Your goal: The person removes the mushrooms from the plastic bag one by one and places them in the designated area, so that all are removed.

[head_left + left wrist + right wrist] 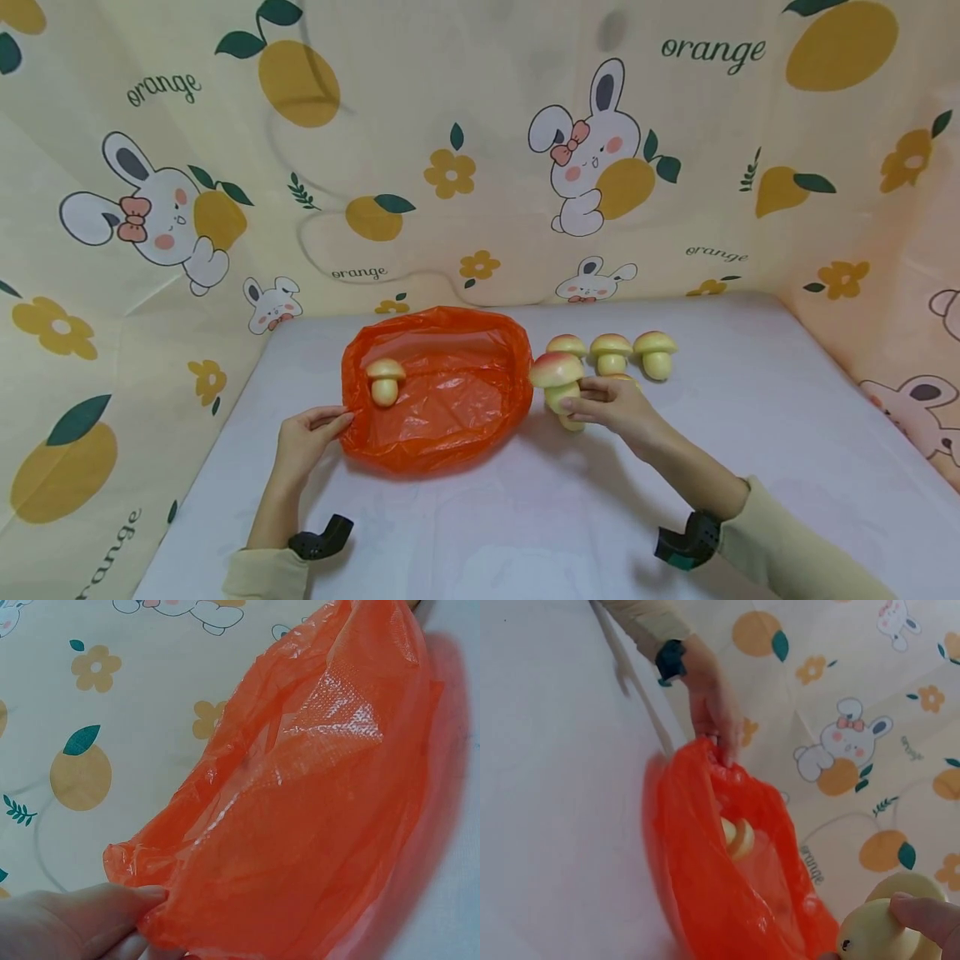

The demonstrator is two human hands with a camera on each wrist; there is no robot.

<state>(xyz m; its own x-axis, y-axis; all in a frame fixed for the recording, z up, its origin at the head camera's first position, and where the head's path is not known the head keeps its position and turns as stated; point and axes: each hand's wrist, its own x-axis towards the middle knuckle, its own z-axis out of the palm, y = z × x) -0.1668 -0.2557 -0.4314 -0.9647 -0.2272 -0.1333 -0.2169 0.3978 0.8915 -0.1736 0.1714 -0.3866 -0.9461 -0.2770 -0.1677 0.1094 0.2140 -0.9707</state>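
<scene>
An orange plastic bag (442, 392) lies open on the white table, and one toy mushroom (386, 380) sits inside it. My left hand (311, 433) pinches the bag's left rim (161, 900); the right wrist view shows the same grip (716, 742) on the bag (727, 885). My right hand (611, 406) holds a pink-capped toy mushroom (557, 379) by its stem just right of the bag; the mushroom (877, 934) is at the lower right of the right wrist view. Three more mushrooms (611, 352) stand in a row behind that hand.
A white tabletop (525, 517) spreads toward me. A curtain (450, 150) printed with rabbits and oranges encloses the table at the back and on both sides. Black wrist bands (686, 540) sit on both forearms.
</scene>
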